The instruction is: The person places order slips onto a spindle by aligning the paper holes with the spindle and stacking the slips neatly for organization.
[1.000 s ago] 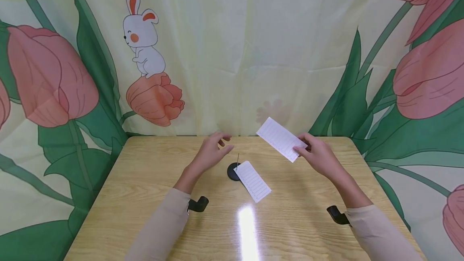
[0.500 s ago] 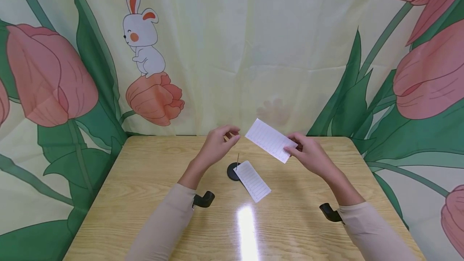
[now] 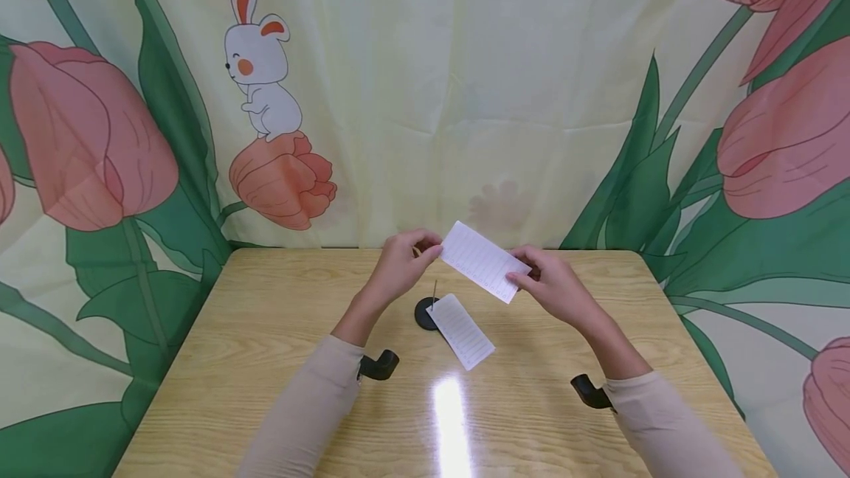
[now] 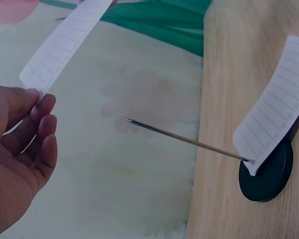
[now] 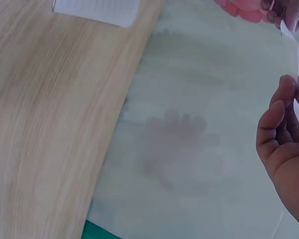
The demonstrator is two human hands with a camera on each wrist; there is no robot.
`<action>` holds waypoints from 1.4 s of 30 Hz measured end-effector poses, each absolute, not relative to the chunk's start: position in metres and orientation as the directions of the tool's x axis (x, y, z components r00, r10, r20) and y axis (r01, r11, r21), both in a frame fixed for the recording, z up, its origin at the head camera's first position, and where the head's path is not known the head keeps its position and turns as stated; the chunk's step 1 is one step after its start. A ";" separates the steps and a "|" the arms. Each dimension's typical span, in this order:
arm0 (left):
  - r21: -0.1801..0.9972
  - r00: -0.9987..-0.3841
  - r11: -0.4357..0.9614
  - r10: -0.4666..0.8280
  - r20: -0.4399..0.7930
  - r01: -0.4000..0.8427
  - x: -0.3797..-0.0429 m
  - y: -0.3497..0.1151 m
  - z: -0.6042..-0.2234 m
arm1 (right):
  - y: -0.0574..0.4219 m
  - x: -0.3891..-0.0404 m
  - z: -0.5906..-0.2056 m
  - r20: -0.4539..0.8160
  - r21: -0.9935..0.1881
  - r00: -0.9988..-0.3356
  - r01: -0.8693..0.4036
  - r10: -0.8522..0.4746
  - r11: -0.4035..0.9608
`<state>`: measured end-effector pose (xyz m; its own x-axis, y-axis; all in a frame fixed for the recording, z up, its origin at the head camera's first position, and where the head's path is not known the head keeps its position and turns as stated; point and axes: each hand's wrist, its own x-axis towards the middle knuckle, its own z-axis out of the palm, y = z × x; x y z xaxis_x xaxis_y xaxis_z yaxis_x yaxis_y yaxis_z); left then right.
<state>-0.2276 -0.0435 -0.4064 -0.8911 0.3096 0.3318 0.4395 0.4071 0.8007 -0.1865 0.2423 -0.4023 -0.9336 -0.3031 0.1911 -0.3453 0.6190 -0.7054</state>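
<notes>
Both hands hold one lined white paper slip [image 3: 482,260] above the far part of the table. My left hand [image 3: 398,268] pinches its left corner between thumb and fingertip, as the left wrist view shows. At the other end, my right hand [image 3: 556,288] grips the slip with the thumb on top and fingers behind. Below stands a bill spike with a round black base [image 4: 267,179] and a thin pointed metal rod [image 4: 174,135]. A second lined slip [image 3: 462,334] is pierced at one corner by the rod and lies low at the base, slanting toward the near right.
The wooden table [image 3: 265,360] reaches back to a hanging cloth [image 3: 398,94] printed with tulips and a rabbit. A black wrist camera mount [image 3: 380,365] sits at the left cuff, another mount [image 3: 591,393] at the right. Light glares on the near tabletop.
The right hand has brought the held slip leftward. The left hand has moved right and slightly up, and now pinches the slip's left corner. The spike and its slip stay put.
</notes>
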 end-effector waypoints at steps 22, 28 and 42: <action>0.773 -0.906 0.507 0.371 0.204 0.382 -0.231 -0.043 -0.424 | 0.228 -0.174 -0.440 0.082 -0.840 -0.966 -0.200 -0.245 0.504; 0.767 -0.906 0.517 0.374 0.196 0.379 -0.232 -0.041 -0.434 | 0.229 -0.173 -0.451 0.055 -0.839 -0.976 -0.159 -0.210 0.520; 0.761 -0.908 0.534 0.380 0.174 0.369 -0.232 -0.039 -0.442 | 0.230 -0.173 -0.458 0.024 -0.857 -0.979 -0.125 -0.203 0.500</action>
<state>-0.2322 -0.0390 -0.4423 -0.9083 0.3803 0.1741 0.3693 0.5340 0.7605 -0.1728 0.2303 -0.4576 -0.9790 -0.2026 0.0241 -0.1247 0.5003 -0.8568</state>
